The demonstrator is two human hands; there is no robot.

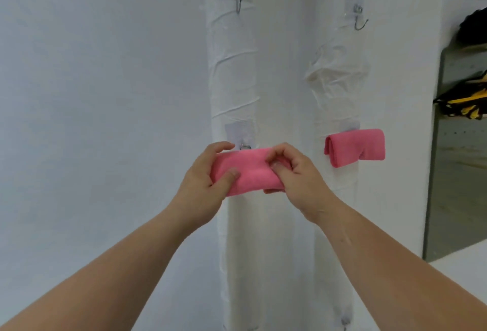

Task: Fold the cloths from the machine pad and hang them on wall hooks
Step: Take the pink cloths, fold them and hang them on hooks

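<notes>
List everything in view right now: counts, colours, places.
held cloth: one, pink, folded, in front of the left column's middle hook
hung cloth: one, pink, folded, hanging on the right column
upper left hook: one, metal, bare, high on the left column
upper right hook: one, metal, bare, high on the right column
middle hook: one, metal, just above the held cloth, mostly hidden
bottom hook: one, metal, low on the right column
wrapped columns: two, white, side by side
shelf items: count unclear, black and yellow, right edge
left hand: grips held cloth's left end
right hand: pinches its right end
</notes>
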